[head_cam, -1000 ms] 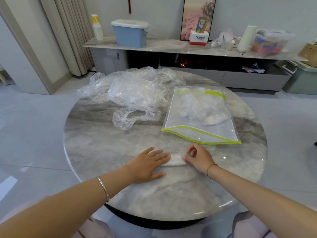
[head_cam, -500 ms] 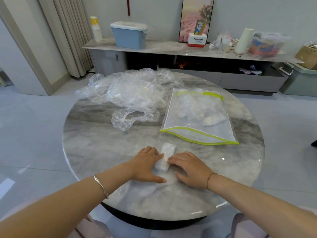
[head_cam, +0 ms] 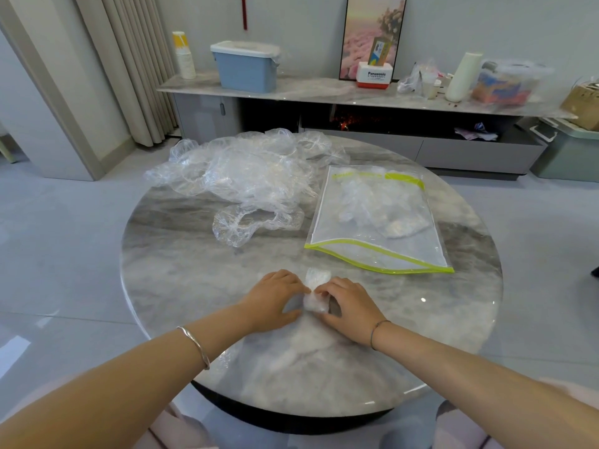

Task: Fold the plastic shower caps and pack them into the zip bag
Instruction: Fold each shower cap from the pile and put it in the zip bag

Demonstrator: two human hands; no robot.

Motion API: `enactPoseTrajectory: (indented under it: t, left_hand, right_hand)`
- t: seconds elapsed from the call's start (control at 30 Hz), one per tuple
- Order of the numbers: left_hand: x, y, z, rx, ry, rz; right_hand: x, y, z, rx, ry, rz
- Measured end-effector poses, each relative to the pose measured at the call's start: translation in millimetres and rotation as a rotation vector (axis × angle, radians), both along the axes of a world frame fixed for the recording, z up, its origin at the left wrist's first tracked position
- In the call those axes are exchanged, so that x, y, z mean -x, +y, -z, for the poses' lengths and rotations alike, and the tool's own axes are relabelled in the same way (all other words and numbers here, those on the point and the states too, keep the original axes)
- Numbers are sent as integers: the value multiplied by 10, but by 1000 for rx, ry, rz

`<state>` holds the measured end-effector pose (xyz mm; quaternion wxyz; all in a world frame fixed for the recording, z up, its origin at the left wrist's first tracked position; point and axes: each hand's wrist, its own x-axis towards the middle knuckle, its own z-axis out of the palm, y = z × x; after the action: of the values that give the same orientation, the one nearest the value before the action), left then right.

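nearest, at the table's [head_cam: 181, 286] front part: left hand [head_cam: 275, 298] and right hand [head_cam: 348, 306] close together, both pinching one small folded cap [head_cam: 316, 291]. fingertips [head_cam: 304, 288] curled down onto the cap's middle from either side, thumbs at its near end. cap lying flat on the marble as a narrow white strip, far end poking out beyond the knuckles. silver bracelet [head_cam: 194, 346] on the left wrist, thin dark band [head_cam: 377, 328] on the right.

further back, to the right: zip bag [head_cam: 379, 254] flat on the table, clear with yellow-green edges, near end toward the hands, well apart from them. folded caps already inside, bunched in its far half. cannot tell whether the bag's mouth is sealed.

to the left of the bag: one loose cap [head_cam: 246, 225], crumpled, just in front of a big pile of caps [head_cam: 246, 176] spread over the table's far left.

beyond the table: a long sideboard [head_cam: 324, 87] against the wall, with stacked cups [head_cam: 184, 56], a blue box [head_cam: 246, 71] with a white lid, a red and white panasonic box [head_cam: 374, 76], a white roll [head_cam: 462, 77]. behind the panasonic box, a framed picture [head_cam: 359, 30] leaning on the wall. at far left, a beige curtain [head_cam: 129, 59].
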<state>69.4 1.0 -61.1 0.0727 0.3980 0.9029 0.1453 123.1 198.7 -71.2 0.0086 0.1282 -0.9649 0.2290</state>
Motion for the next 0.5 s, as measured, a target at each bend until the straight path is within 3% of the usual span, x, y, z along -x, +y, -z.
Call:
enactPoseTrajectory:
  t: [0.2,0.4,0.5]
  left_hand:
    - [5,123,8,-76,-15,-161]
    - [25,179,23,-117,-159,-312]
    - [39,200,45,-130,-217,-359]
  right_hand:
    - [71,20,-59,262,-149,177]
    - [80,-5,-84,562,-332,328]
    - [94,-27,-79,611,-356,419]
